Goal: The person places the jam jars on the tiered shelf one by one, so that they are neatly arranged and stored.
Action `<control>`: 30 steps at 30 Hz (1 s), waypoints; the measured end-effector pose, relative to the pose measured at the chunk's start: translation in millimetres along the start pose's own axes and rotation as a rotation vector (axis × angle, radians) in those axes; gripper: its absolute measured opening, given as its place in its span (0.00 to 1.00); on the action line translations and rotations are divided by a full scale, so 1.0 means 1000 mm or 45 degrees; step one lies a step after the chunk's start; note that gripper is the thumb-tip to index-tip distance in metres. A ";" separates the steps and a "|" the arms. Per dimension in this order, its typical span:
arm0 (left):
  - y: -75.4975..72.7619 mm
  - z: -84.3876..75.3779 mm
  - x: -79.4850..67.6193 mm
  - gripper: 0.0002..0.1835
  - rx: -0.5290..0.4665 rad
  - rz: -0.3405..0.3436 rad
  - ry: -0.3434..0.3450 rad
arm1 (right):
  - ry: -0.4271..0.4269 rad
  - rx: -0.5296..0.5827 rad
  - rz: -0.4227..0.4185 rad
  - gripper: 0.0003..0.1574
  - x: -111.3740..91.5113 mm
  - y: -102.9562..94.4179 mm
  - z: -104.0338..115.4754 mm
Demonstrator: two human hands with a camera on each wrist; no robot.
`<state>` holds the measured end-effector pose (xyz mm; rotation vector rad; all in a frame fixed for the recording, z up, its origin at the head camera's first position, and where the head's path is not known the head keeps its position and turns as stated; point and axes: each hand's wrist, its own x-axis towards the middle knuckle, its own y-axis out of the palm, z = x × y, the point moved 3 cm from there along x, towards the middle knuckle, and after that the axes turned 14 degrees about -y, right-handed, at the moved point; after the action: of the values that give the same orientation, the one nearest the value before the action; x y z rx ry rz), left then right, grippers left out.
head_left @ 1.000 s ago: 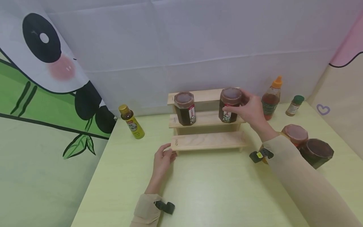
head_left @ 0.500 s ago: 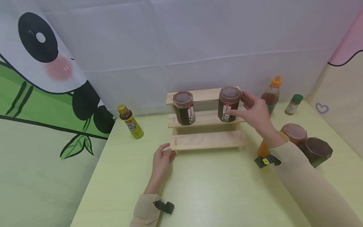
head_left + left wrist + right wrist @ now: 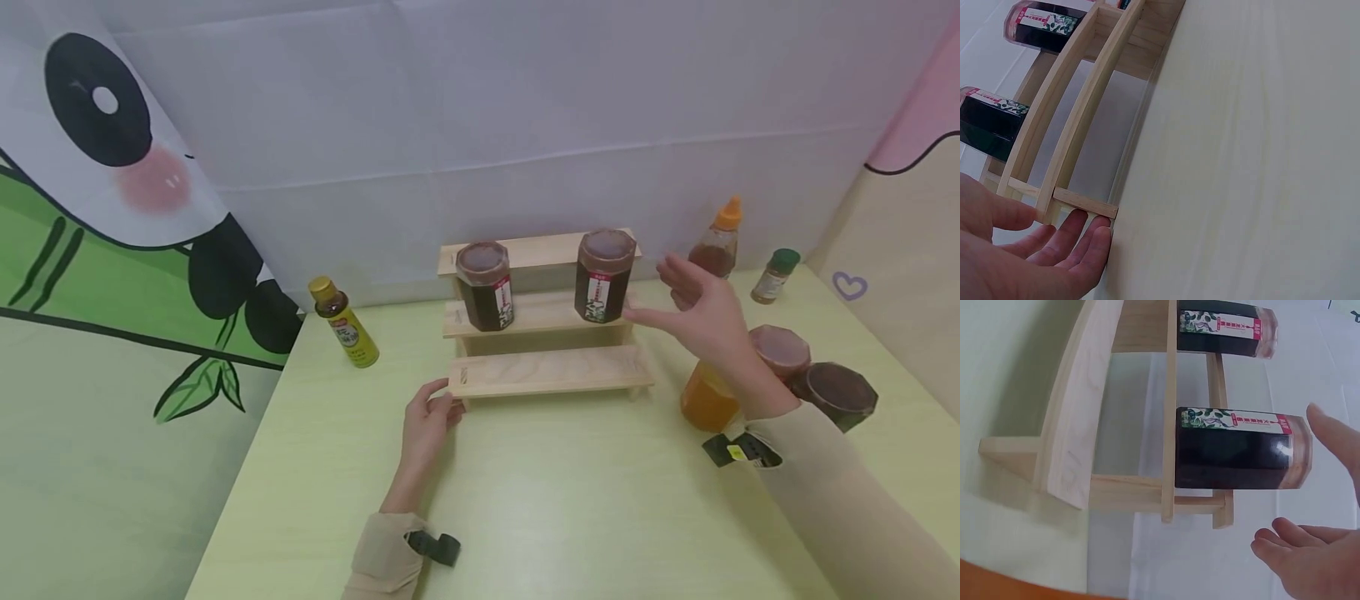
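A three-tier wooden rack (image 3: 551,372) stands against the back cloth. Two dark, faceted jars, a left jar (image 3: 485,287) and a right jar (image 3: 603,275), stand upright and apart on its middle tier. My left hand (image 3: 427,425) grips the lower left corner of the rack; in the left wrist view the thumb (image 3: 1019,214) lies at the shelf end and the other fingers curl against the side leg. Just right of the right jar, my right hand (image 3: 705,312) is spread and holds nothing. A gap shows between its fingers and that jar (image 3: 1241,449) in the right wrist view.
A yellow-labelled bottle (image 3: 346,323) stands left of the rack. At right are an orange-capped squeeze bottle (image 3: 716,242), a small green-capped bottle (image 3: 776,276), an orange jar (image 3: 707,400), a reddish-lidded jar (image 3: 780,350) and a dark jar (image 3: 836,393), partly behind the right arm.
My right hand has let go of the right jar and drawn away to the right, fingers spreading. The jar stays on the middle tier. My left hand stays at the rack's corner.
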<state>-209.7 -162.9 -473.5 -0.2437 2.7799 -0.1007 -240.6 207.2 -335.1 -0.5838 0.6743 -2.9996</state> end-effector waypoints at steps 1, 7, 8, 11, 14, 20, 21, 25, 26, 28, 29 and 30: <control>0.000 0.000 0.000 0.17 0.000 -0.002 0.003 | 0.011 -0.002 0.006 0.63 -0.002 -0.001 0.000; -0.003 0.000 -0.001 0.17 -0.003 -0.001 0.007 | 0.044 -0.077 0.048 0.65 -0.013 -0.005 -0.001; -0.003 0.000 -0.001 0.17 -0.002 -0.001 0.007 | 0.043 -0.085 0.054 0.64 -0.015 -0.006 -0.002; -0.002 0.001 0.000 0.17 0.001 -0.003 0.008 | 0.044 -0.067 0.059 0.62 -0.023 -0.011 -0.002; -0.002 0.001 0.000 0.17 0.005 -0.003 0.024 | 0.056 -0.061 0.057 0.62 -0.030 -0.016 -0.003; 0.000 -0.001 0.000 0.17 0.020 -0.007 0.028 | 0.041 -0.110 0.069 0.61 -0.041 -0.025 -0.005; -0.001 -0.001 -0.001 0.17 0.017 -0.001 0.031 | 0.039 -0.123 0.073 0.61 -0.043 -0.027 -0.005; 0.000 -0.016 -0.015 0.17 0.017 0.031 0.026 | 0.044 -0.211 0.074 0.57 -0.049 -0.032 -0.006; 0.000 -0.018 -0.016 0.17 0.013 0.039 0.022 | 0.048 -0.219 0.072 0.56 -0.051 -0.033 -0.006; 0.000 -0.019 -0.017 0.18 0.009 0.045 0.012 | 0.064 -0.236 0.068 0.56 -0.057 -0.037 -0.006; 0.000 -0.016 -0.014 0.18 0.009 0.043 0.015 | 0.062 -0.232 0.065 0.56 -0.059 -0.039 -0.007; 0.000 -0.012 -0.011 0.18 0.004 0.041 0.013 | 0.064 -0.230 0.063 0.56 -0.062 -0.041 -0.007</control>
<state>-203.8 -160.8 -458.3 -0.1975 2.7927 -0.0987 -182.7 253.1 -346.1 -0.4901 0.9557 -2.9365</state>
